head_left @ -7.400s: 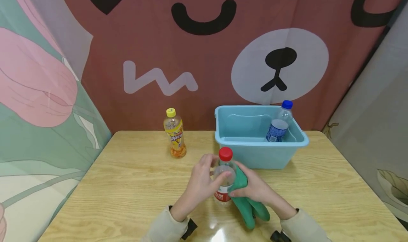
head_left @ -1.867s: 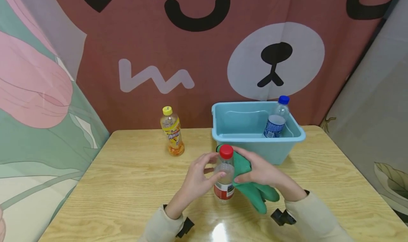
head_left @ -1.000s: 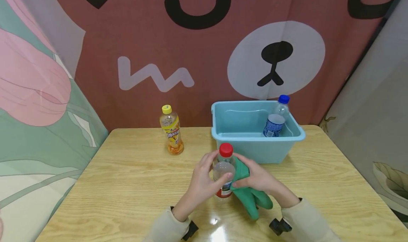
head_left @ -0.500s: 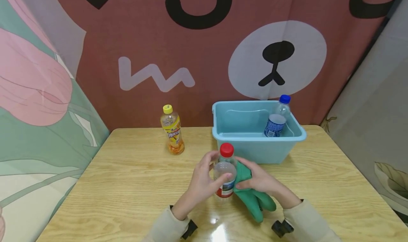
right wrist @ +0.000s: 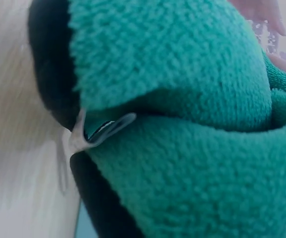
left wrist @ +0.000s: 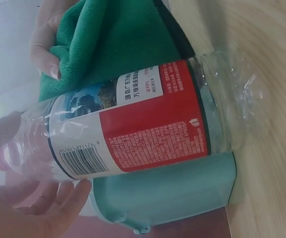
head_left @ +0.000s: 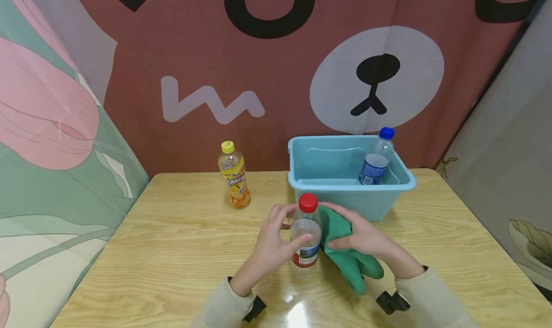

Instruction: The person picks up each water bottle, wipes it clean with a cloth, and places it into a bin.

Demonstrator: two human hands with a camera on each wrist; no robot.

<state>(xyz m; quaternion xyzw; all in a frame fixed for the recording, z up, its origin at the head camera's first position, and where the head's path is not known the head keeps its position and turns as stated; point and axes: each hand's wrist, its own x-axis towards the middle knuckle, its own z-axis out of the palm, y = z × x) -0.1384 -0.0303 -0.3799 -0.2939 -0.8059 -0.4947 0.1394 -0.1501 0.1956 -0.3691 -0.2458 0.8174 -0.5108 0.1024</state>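
Observation:
My left hand (head_left: 275, 244) grips a clear plastic bottle (head_left: 306, 232) with a red cap, fingers behind its upper part and thumb across the front. The bottle stands upright on the table in the head view; its red and white label (left wrist: 148, 124) shows close up in the left wrist view. A green cloth (head_left: 338, 232) is bunched in my right hand (head_left: 360, 237), at the bottle's right side, its lower folds hanging toward me. Dark edging and a small pale loop (right wrist: 83, 141) show on the cloth in the right wrist view.
Behind the hands stands a light blue bin (head_left: 351, 201), holding a blue-capped bottle (head_left: 375, 162) that leans at its right. A yellow-capped bottle (head_left: 235, 181) with some orange liquid stands at the back left of the wooden table (head_left: 172, 251). A patterned curtain (head_left: 207, 45) hangs behind.
The bottle has turned, bringing the label's blue picture to the front. My right hand has rubbed back and forth with the cloth and now sits slightly farther right; the other bottles stay put.

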